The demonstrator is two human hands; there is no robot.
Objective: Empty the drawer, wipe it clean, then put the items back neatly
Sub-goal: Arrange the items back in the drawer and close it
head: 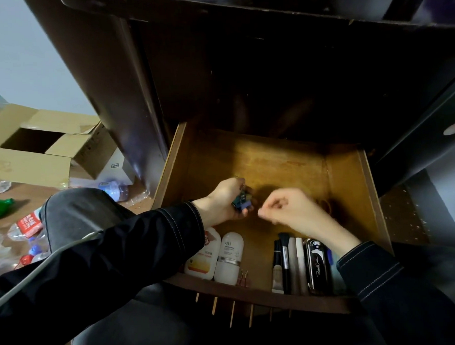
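Asker: Shadow at the back, what does it hide?

Teller: The back of the drawer [350, 183] goes under the dark desk [243, 68], and I cannot see into it. The right hand [292, 208] is blurry too. A brown ring shape [325, 205] lies just beside it, but I cannot tell what it is.

Asker: What is in the drawer?

Teller: Two white bottles [230, 257] lie side by side at the front left. A small clip [244, 273] lies just beside them. At the front right, thin brushes and pens [285, 258] lie in a row, next to a black case [318, 267]. A sleeve [366, 265] covers the end of that row.

Asker: And the hands?

Teller: The left hand [222, 201] is inside the drawer, near the middle. Its grip is curled round small blue and green things [241, 201], too small to name. The right hand has its fingers curled, thumb against finger. It is too blurry to tell if that grip has hold of anything.

Asker: And outside?

Teller: An open box [32, 166] and plastic bottles [113, 190] lie on the floor [28, 191].
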